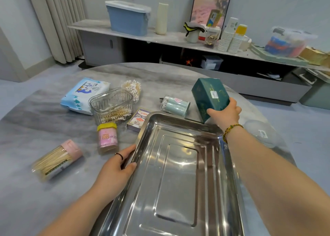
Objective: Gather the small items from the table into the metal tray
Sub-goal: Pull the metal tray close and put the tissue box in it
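On the grey marble table [44, 114], metal tray [178, 182] nearest the person, nothing inside it. Left hand [116, 166] grasps the tray's left rim, thumb hooked over the edge. Right hand [225, 113] clasps a dark green tissue pack [209, 96] just beyond the tray's far right corner; pack tilted, unclear whether its lower end touches the table.

Playing-card box [138, 119] against the tray's far left corner. Pale green cotton-swab tube [175, 104] on its side just past the far rim. Left of the tray: yellow-lidded pink jar [107, 137], upright, near the rim; pink-capped toothpick holder [57, 158] further left, lying down. Beyond the jar, clear ribbed box [111, 104] holding cotton swabs; behind it a blue wet-wipe pack [84, 93] and a loose swab bundle [133, 88]. Clear domed lid [261, 133] right of the tray.
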